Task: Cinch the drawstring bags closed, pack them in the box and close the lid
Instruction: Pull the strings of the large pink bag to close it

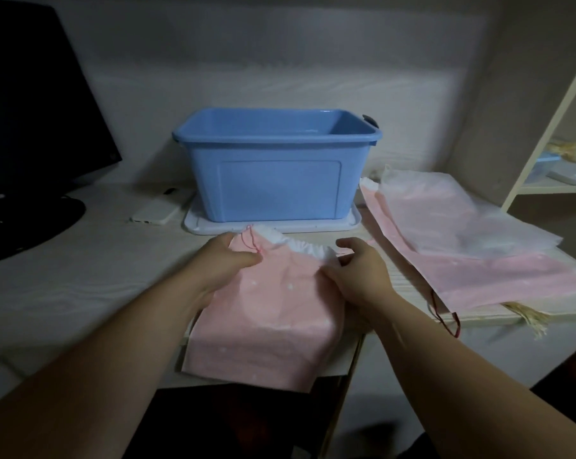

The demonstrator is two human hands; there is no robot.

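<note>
While the box (276, 180) stands open on its white lid (349, 223) at the back of the desk (81, 276), a pink bag (266, 313) lies just in front of it, its lower end hanging over the desk edge. The left hand (227, 263) pinches the bag's left side beside the red cord (251, 244), thumb on top. The right hand (356, 273) grips the right side with curled fingers, just below the gathered white neck. More bags lie in a pile (462, 253) to the right, near the box. A phone (161, 210) and a monitor (31, 111) sit at left.
</note>
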